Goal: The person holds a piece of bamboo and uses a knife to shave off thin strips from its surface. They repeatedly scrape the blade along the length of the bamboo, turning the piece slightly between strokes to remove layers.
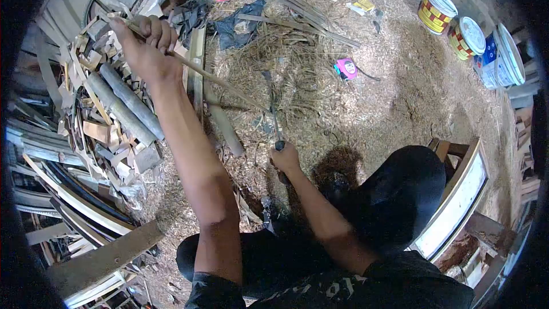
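Note:
Raised at the upper left, my left hand (pixel 150 46) is wrapped round one end of a long thin wooden stick (pixel 220 82). The stick slants down to the right over the shavings. My right hand (pixel 286 159), low in the middle, is closed on the dark handle of a tool (pixel 277 126) with a thin metal shaft. The shaft points up and meets or crosses the stick's lower end; the exact contact is too small to make out. A pink and blue tape measure (pixel 346 68) lies on the ground to the right of the stick.
Wood offcuts (pixel 97 131) and two grey round poles (pixel 123 103) are heaped at the left. Several buckets (pixel 437 11) stand at the upper right. A black plastic bag (pixel 237 26) and loose strips (pixel 309 11) lie ahead. A wooden frame (pixel 457 200) stands by my right knee.

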The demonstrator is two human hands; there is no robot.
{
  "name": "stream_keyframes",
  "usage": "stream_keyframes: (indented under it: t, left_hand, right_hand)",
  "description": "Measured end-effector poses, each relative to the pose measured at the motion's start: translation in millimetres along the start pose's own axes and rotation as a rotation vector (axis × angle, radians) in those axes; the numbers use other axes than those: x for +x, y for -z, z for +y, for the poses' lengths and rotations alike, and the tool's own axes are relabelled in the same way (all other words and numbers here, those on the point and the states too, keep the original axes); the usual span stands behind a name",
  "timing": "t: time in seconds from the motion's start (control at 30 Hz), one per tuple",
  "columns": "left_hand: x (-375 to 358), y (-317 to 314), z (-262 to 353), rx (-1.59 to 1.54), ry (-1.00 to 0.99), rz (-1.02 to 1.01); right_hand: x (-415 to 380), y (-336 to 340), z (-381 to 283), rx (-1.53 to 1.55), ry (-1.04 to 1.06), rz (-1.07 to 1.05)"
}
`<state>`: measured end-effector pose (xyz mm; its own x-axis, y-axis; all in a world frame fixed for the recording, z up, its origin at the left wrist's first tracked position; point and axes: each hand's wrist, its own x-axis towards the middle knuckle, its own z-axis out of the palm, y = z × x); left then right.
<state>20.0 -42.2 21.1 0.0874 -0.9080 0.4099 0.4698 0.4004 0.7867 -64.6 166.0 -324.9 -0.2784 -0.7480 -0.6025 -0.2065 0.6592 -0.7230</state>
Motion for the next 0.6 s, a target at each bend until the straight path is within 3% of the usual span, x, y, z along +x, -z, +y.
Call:
stream_keyframes:
  t: [0.03, 0.1, 0.13, 0.17, 0.23, 0.37, 0.43, 0.5, 0.57, 0.6]
  left_hand:
    - [2, 0, -2, 0.089, -0.017, 0.132]
    - [1, -2, -6, 0.117, -0.056, 0.159]
    - [3, -3, -8, 0.104, -0.070, 0.172]
    - [4, -4, -10, 0.092, -0.084, 0.187]
    - [1, -19, -12, 0.124, -0.114, 0.227]
    - [-5, -27, -13, 0.161, -0.116, 0.203]
    - [-4, -22, -14, 0.181, -0.114, 0.206]
    - [2, -16, -15, 0.220, -0.173, 0.291]
    - [8, -7, -16, 0.172, -0.090, 0.248]
    - [10, -5, -21, 0.164, -0.090, 0.244]
  right_hand:
    - [-5, 3, -10, 0.003, 0.000, 0.002]
    - [-18, 7, -36, 0.045, 0.092, 0.083]
    - [-19, 5, -42, -0.029, 0.260, 0.164]
    - [-19, 0, -50, -0.029, 0.259, 0.166]
    - [-22, -7, -70, 0.375, 0.616, 0.179]
    - [-36, -5, -92, 0.256, 0.715, 0.276]
    - [-35, 0, -85, 0.238, 0.349, 0.169]
    - [-9, 13, -44, 0.073, 0.334, 0.080]
    - [8, 41, -29, -0.007, -0.042, -0.406]
    - [11, 43, -28, -0.006, -0.041, -0.397]
